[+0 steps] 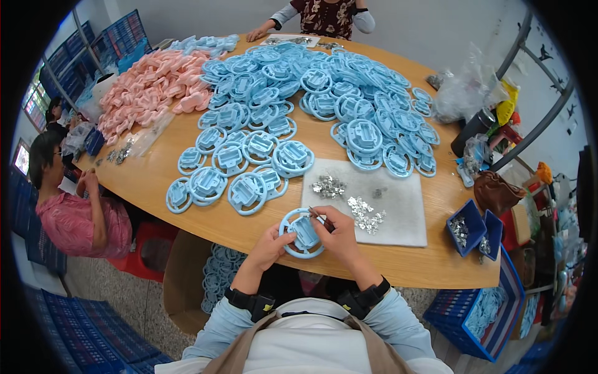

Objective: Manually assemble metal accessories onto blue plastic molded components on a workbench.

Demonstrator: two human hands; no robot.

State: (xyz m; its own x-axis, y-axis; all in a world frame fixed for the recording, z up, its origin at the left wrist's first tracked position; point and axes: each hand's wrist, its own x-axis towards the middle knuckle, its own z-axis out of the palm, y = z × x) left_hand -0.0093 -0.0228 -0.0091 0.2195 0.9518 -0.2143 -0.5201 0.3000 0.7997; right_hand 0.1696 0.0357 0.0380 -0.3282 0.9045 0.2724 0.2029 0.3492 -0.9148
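Note:
My left hand [269, 247] is closed on the rim of a light-blue ring-shaped plastic part [305, 233], held at the table's near edge. My right hand [339, 234] pinches dark tweezers [322, 219] over the part's upper right side; their tips are too small to make out. Just beyond my right hand lies a whitish mat [402, 218]. It carries a pile of small metal pieces [328, 186] and a spread of shiny flat ones [365, 215]. Several more light-blue ring parts [247, 192] lie left of the mat.
Heaps of light-blue parts [367, 93] and pink parts [159, 87] cover the far table [162, 181]. Two blue bins [467, 227] with metal pieces stand at the right edge. A cardboard box [184, 280] is below. People sit at left [84, 218] and across [327, 19].

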